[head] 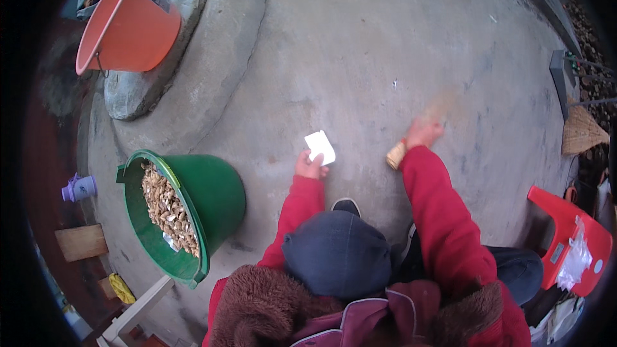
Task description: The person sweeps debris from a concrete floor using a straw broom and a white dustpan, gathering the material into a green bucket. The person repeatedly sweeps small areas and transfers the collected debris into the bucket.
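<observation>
A folded piece of white card or paper (320,147) is pinched in my left hand (311,166), thumb on top, just above the concrete floor (356,67). My right hand (423,132) grips a short straw hand brush, whose pale bound handle end (395,155) sticks out toward me. The brush's far end is blurred by motion, so its bristles do not show distinctly. To the left stands a green bucket (219,197) with its mouth turned to the left in view, holding a heap of brown and white shells or husks (168,207).
An orange bucket (144,24) sits on a raised stone ledge (140,91) at upper left. A red plastic chair (554,241) stands at right, with a straw broom (581,130) beyond it. A lilac bottle (82,188) and a wooden block (82,242) are at far left.
</observation>
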A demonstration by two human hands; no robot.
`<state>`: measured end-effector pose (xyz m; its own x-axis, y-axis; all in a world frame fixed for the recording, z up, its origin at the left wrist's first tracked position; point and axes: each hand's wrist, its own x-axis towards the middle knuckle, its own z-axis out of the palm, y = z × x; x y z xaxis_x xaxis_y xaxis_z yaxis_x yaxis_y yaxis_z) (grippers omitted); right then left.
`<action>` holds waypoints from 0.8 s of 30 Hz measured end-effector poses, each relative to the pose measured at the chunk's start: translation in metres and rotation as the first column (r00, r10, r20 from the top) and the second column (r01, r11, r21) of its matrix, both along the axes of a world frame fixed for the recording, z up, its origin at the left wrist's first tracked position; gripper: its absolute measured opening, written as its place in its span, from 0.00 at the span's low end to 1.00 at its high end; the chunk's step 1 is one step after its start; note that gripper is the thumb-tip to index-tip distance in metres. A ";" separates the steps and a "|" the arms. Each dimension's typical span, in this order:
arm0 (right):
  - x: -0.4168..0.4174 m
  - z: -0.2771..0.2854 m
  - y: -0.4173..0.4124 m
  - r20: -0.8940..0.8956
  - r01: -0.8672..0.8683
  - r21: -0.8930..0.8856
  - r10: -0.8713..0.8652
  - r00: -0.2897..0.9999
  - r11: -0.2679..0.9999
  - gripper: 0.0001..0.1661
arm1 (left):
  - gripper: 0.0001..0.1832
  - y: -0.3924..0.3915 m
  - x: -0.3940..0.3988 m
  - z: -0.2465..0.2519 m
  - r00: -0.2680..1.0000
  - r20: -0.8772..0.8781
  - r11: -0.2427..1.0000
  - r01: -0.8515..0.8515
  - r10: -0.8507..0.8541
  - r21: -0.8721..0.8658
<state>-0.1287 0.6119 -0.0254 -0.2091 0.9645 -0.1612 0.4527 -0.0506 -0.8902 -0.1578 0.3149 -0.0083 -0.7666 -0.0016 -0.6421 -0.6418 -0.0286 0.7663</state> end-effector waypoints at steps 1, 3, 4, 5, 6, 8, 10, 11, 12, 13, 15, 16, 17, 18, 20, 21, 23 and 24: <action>-0.018 0.003 -0.015 0.168 -0.165 0.252 0.124 0.978 0.954 0.27 | 0.26 0.003 0.000 0.001 1.000 -0.025 1.000 -0.005 0.005 0.013; -0.045 0.015 -0.022 0.298 -0.317 0.131 0.267 0.916 0.939 0.35 | 0.25 0.008 -0.004 0.003 0.999 -0.054 1.000 0.005 -0.004 0.026; -0.052 0.020 -0.024 0.258 -0.357 0.128 0.317 0.913 0.925 0.37 | 0.25 0.008 -0.007 0.005 0.998 -0.054 0.999 0.024 -0.023 0.021; -0.055 0.025 -0.021 0.195 -0.403 0.173 0.370 0.908 0.898 0.39 | 0.24 0.008 -0.011 0.006 0.998 -0.054 0.999 0.041 -0.040 0.017; -0.053 0.028 -0.019 0.132 -0.451 0.204 0.432 0.892 0.869 0.41 | 0.23 0.008 -0.013 0.007 0.996 -0.087 0.999 0.034 -0.035 -0.012; -0.037 0.032 -0.006 0.131 -0.357 0.252 0.333 0.934 0.900 0.40 | 0.23 0.003 -0.023 0.008 0.993 -0.116 0.998 0.023 -0.029 -0.055; -0.014 0.032 0.010 0.166 -0.247 0.236 0.212 0.963 0.940 0.40 | 0.24 0.000 -0.034 0.006 0.992 -0.127 0.997 0.007 -0.016 -0.076; -0.004 0.030 0.015 0.201 -0.175 0.208 0.133 0.971 0.962 0.40 | 0.24 0.000 -0.041 0.004 0.990 -0.139 0.998 0.003 -0.013 -0.067; 0.002 0.027 0.016 0.236 -0.096 0.184 0.051 0.970 0.978 0.40 | 0.24 0.000 -0.048 0.001 0.990 -0.139 0.998 0.005 -0.014 -0.065; 0.006 0.022 0.014 0.277 -0.144 0.178 0.090 0.957 0.973 0.40 | 0.24 0.003 -0.055 -0.001 0.990 -0.139 0.998 0.009 -0.017 -0.063; 0.003 0.015 0.003 0.367 -0.220 0.138 0.157 0.917 0.966 0.41 | 0.24 0.013 -0.070 -0.004 0.988 -0.147 0.998 0.028 -0.037 -0.062; -0.002 0.012 -0.005 0.379 -0.300 0.166 0.220 0.899 0.939 0.40 | 0.24 0.019 -0.079 -0.005 0.987 -0.149 0.996 0.048 -0.058 -0.071; -0.011 0.011 -0.011 0.345 -0.342 0.194 0.262 0.901 0.919 0.40 | 0.24 0.026 -0.089 -0.007 0.984 -0.156 0.995 0.069 -0.080 -0.074; -0.021 0.011 -0.016 0.307 -0.375 0.215 0.302 0.902 0.901 0.39 | 0.20 0.033 -0.100 -0.009 0.979 -0.163 0.990 0.105 -0.120 -0.095; -0.038 0.021 -0.005 0.242 -0.423 0.309 0.360 0.901 0.851 0.38 | 0.21 0.046 -0.121 -0.014 0.970 -0.189 0.985 0.132 -0.151 -0.110; -0.047 0.029 0.007 0.219 -0.438 0.375 0.381 0.898 0.817 0.38 | 0.21 0.051 -0.130 -0.018 0.967 -0.194 0.983 0.145 -0.165 -0.112; -0.065 0.051 0.041 0.296 -0.544 0.413 0.457 0.839 0.730 0.37 | 0.20 0.056 -0.142 -0.028 0.949 -0.224 0.967 0.183 -0.221 -0.176; -0.072 0.067 0.072 0.390 -0.632 0.375 0.502 0.771 0.679 0.36 | 0.19 0.056 -0.144 -0.033 0.935 -0.238 0.951 0.208 -0.262 -0.230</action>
<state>-0.2005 0.6839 0.0419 -0.7582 0.6358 0.1445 0.4494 0.6701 -0.5908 -0.3022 0.3707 -0.0415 -0.9011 0.0931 -0.4235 -0.3870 0.2680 0.8823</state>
